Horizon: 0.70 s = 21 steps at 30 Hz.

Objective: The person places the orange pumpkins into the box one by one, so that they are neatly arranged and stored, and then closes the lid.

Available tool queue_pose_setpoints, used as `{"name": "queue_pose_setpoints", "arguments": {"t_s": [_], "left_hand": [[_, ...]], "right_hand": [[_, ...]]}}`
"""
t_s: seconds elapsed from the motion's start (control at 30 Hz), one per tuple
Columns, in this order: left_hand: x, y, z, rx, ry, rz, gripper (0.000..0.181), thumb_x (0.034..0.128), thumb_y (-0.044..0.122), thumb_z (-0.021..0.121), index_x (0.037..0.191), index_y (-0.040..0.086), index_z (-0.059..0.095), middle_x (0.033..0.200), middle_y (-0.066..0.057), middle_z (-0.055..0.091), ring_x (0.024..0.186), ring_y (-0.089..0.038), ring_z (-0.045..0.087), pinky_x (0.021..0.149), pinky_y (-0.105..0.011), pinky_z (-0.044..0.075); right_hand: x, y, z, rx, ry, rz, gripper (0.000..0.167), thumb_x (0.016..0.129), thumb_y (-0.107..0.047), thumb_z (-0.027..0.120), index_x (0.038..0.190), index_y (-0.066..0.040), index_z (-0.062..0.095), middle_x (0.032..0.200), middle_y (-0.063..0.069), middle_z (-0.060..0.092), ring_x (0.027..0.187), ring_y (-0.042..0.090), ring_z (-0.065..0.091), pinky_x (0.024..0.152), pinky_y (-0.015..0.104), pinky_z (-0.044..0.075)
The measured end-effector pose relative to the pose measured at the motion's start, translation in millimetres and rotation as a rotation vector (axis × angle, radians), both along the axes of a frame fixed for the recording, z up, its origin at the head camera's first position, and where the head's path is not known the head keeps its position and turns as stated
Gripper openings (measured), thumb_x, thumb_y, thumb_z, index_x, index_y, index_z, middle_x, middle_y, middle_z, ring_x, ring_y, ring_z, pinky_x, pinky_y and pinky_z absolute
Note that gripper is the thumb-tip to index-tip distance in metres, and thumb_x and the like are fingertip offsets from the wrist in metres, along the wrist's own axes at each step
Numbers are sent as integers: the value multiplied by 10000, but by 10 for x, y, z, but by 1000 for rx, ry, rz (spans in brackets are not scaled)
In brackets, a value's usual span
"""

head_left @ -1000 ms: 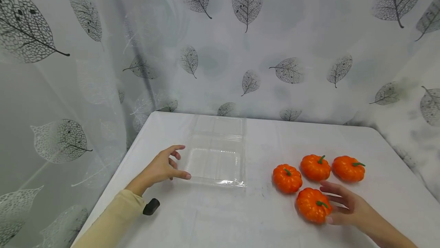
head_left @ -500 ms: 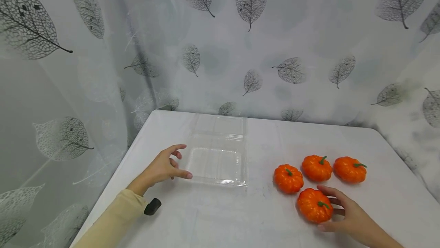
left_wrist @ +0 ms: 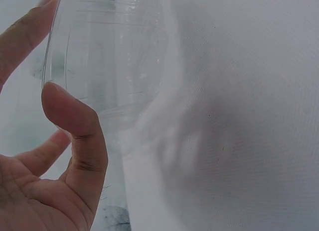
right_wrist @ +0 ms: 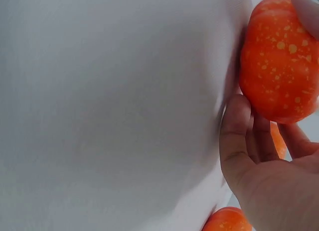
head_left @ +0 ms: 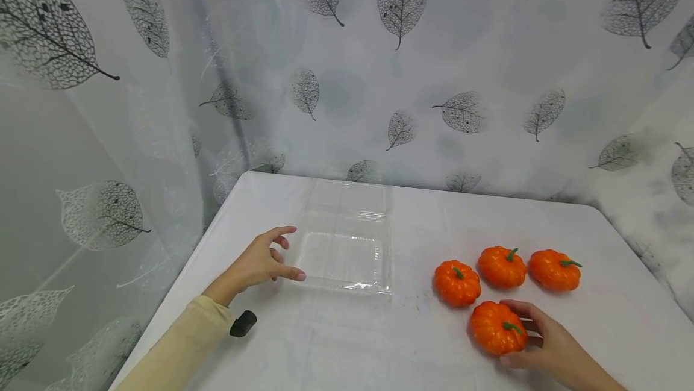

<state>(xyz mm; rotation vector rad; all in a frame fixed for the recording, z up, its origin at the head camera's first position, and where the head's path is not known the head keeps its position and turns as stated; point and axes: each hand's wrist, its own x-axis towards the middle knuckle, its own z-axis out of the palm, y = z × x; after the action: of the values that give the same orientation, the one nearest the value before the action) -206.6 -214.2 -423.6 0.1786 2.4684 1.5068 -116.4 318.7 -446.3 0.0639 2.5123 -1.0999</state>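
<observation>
In the head view, my right hand (head_left: 547, 343) grips the nearest small orange pumpkin (head_left: 494, 326) from its right side. The right wrist view shows the thumb on one side of this pumpkin (right_wrist: 279, 61) and the fingers on the other. Its green stem points right, and it sits on the table. My left hand (head_left: 262, 265) lies at the left edge of a clear plastic container (head_left: 341, 258), thumb and index finger spread along that edge. In the left wrist view the thumb tip meets the rim of the container (left_wrist: 99, 47); nothing is pinched that I can make out.
Behind the gripped pumpkin sit a left pumpkin (head_left: 457, 283), a middle pumpkin (head_left: 501, 267) and a right pumpkin (head_left: 554, 270), close together. A small black object (head_left: 243, 323) is by the left cuff. The white table (head_left: 347, 343) ends at a leaf-print curtain (head_left: 412, 65).
My right hand has moved in around the nearest pumpkin, its thumb and fingers now against it. My left hand holds its place by the container. The head view has shifted slightly.
</observation>
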Motion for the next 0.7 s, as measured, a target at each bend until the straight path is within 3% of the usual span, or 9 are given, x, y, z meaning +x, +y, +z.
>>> {"name": "queue_pose_setpoints", "arguments": {"t_s": [0.17,0.3,0.53,0.7], "left_hand": [[-4,8,0,6,3,2,1048,642,196,983,1519,103,418,1243,-223,466,685,-199,527,575,-381,528],[2,7,2,15,7,1,1041,646,187,981,1518,99,418,1240,-223,464,680,-195,521,566,-367,519],[3,-4,-29,31,2,11,1045,650,185,979,1523,86,412,1240,-225,465,686,-199,524,556,-352,510],[19,3,-48,36,-3,21,1044,655,184,977,1526,85,410,1239,-221,467,687,-196,517,557,-359,511]], "right_hand": [[32,-11,51,-160,-43,41,890,835,-174,838,1498,98,310,1475,286,420,1228,367,518,918,361,543],[27,-88,100,-279,-82,91,852,873,-154,804,1512,90,296,1477,287,423,1236,360,515,938,418,543],[-5,-339,197,-471,-197,209,754,926,-127,739,1519,68,317,1453,162,505,1226,255,528,966,391,528],[-42,-588,291,-543,-271,226,734,903,-143,729,1523,7,365,1449,99,520,1248,239,522,999,391,506]]}}
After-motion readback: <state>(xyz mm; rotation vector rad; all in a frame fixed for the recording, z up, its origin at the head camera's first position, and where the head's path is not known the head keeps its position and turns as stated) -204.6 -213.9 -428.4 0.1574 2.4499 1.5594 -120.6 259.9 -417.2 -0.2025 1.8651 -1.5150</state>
